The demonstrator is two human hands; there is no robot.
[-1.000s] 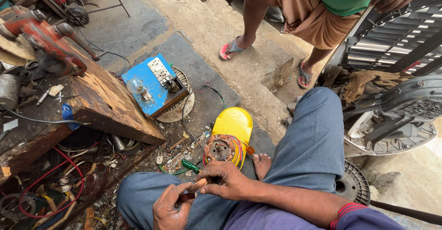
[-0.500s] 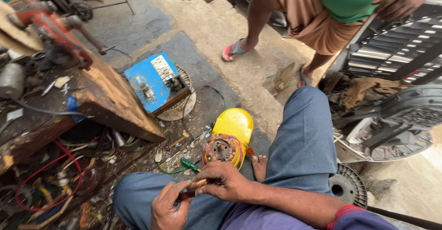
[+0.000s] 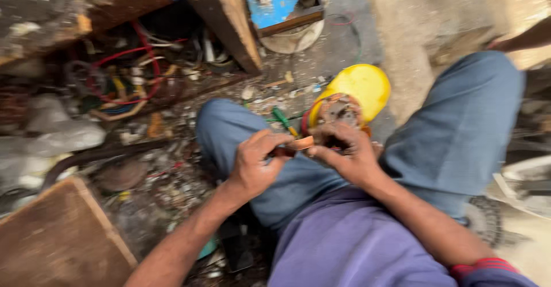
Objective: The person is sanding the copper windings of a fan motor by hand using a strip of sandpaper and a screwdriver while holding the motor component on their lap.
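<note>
Copper strip [image 3: 301, 144], seemingly pinched between fingers of left hand [image 3: 255, 163], right hand [image 3: 344, 155].

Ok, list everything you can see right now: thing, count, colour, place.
copper piece: one, orange-brown, pinched between both hands
yellow housing: one, yellow, on the ground beyond the hands
motor core: one, rusty, set in the yellow housing
screwdriver: one, green handle, left of the housing
blue box: one, blue, top centre
beam: one, brown, slanting beside the blue box
wires: a tangle, red and yellow, upper left
board: one, brown, lower left
left hand: on the copper piece
right hand: on the copper piece
</note>
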